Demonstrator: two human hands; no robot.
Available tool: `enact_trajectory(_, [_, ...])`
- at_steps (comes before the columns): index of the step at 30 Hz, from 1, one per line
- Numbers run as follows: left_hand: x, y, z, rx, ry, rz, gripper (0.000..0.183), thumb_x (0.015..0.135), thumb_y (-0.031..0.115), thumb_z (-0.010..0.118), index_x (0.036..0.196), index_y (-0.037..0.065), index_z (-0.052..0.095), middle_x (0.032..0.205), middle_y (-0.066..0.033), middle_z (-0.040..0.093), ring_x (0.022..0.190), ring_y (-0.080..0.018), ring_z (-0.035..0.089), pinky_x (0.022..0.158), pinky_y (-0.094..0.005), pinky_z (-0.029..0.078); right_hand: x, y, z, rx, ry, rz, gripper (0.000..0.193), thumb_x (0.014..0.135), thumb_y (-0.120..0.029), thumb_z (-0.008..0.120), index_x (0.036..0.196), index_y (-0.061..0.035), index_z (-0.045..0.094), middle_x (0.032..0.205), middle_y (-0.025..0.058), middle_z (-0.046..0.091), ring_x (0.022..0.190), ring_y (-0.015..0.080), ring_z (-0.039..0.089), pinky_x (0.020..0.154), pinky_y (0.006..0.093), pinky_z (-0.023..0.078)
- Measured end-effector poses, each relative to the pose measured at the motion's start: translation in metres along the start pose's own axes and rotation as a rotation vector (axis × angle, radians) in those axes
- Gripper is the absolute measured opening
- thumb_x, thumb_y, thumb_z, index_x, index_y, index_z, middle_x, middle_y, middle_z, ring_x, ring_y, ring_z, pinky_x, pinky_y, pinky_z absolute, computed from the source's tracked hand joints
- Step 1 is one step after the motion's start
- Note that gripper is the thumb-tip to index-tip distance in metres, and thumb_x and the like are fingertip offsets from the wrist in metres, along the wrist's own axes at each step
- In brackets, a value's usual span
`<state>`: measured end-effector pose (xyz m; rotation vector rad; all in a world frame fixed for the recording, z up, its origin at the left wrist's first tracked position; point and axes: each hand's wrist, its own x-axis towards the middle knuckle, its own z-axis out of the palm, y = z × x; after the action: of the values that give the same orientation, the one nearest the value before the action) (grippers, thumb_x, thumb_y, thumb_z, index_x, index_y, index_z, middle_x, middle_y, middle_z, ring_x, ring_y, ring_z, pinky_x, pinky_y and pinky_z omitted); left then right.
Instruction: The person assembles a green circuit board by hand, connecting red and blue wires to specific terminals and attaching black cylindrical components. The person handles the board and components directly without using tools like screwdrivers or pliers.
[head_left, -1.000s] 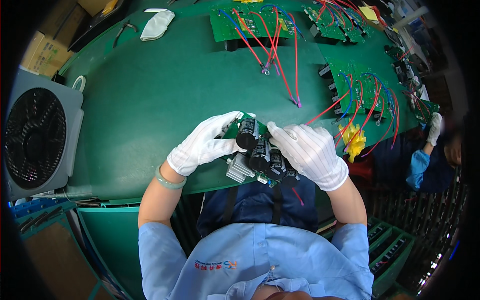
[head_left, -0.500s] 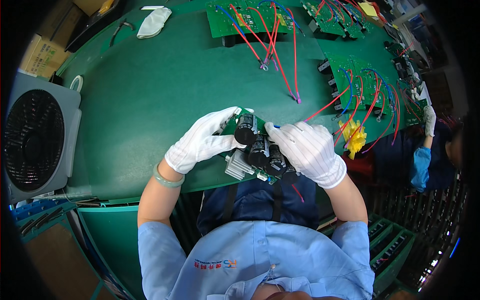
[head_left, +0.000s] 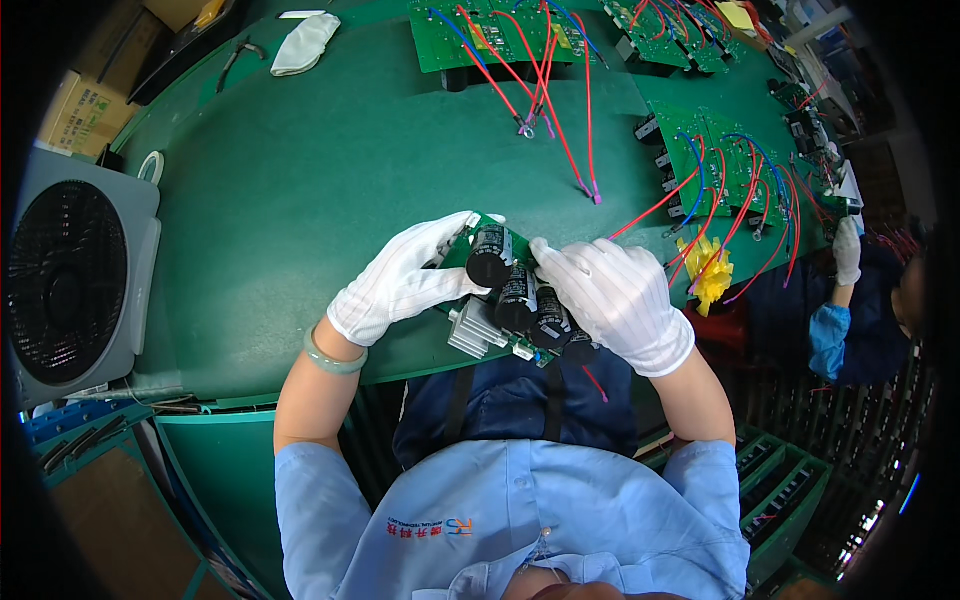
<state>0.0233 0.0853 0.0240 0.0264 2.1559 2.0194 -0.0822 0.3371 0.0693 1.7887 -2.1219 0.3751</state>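
Fan (head_left: 70,280): stood far left of the circuit board (head_left: 505,290).
Left hand (head_left: 405,280): gloved, closed on the board's left edge.
Circuit board: held over the bench (head_left: 300,190) near edge; probably stiff, top-heavy, fragile; best gripped by its edges.
Right hand (head_left: 620,300): gloved, clasped the board's right side by the capacitors (head_left: 515,285).
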Motion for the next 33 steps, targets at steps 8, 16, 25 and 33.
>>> enact_trajectory(8, [-0.0005, 0.0040, -0.0006, 0.003, -0.011, 0.013, 0.071, 0.085, 0.031, 0.081, 0.140, -0.003, 0.054, 0.118, -0.0056, 0.065, 0.104, -0.0119, 0.060, 0.096, -0.0302, 0.050, 0.0057, -0.0043, 0.0041, 0.048, 0.001, 0.034, 0.038, 0.077, -0.011, 0.076, 0.114, -0.0032, 0.069, 0.082, 0.0020, 0.064, 0.068, 0.0173, 0.063, 0.052, 0.0328, 0.043])
enact_trajectory(16, [0.0002, 0.0063, 0.0011, -0.048, -0.008, -0.003, 0.068, 0.085, 0.027, 0.081, 0.140, -0.003, 0.054, 0.115, -0.0041, 0.065, 0.102, -0.0114, 0.060, 0.093, -0.0297, 0.051, -0.0008, -0.0002, 0.0020, -0.010, 0.034, 0.022, 0.048, 0.071, -0.010, 0.074, 0.119, -0.0049, 0.071, 0.084, 0.0011, 0.067, 0.068, 0.0164, 0.062, 0.052, 0.0315, 0.041])
enact_trajectory(25, [0.0000, 0.0009, -0.0002, 0.018, 0.005, 0.006, 0.069, 0.084, 0.026, 0.081, 0.140, -0.004, 0.054, 0.117, -0.0047, 0.065, 0.105, -0.0114, 0.060, 0.097, -0.0299, 0.049, -0.0021, -0.0008, 0.0026, -0.008, 0.024, 0.012, 0.049, 0.071, -0.010, 0.073, 0.119, -0.0046, 0.071, 0.085, 0.0017, 0.066, 0.068, 0.0160, 0.062, 0.052, 0.0316, 0.041])
enact_trajectory(33, [-0.0004, 0.0039, -0.0002, -0.011, -0.003, -0.021, 0.069, 0.085, 0.027, 0.082, 0.141, -0.003, 0.054, 0.117, -0.0047, 0.065, 0.104, -0.0109, 0.059, 0.096, -0.0295, 0.049, 0.0041, 0.0015, -0.0006, -0.021, 0.011, -0.054, 0.045, 0.074, -0.012, 0.067, 0.118, -0.0011, 0.068, 0.081, 0.0014, 0.060, 0.068, 0.0150, 0.060, 0.051, 0.0314, 0.041])
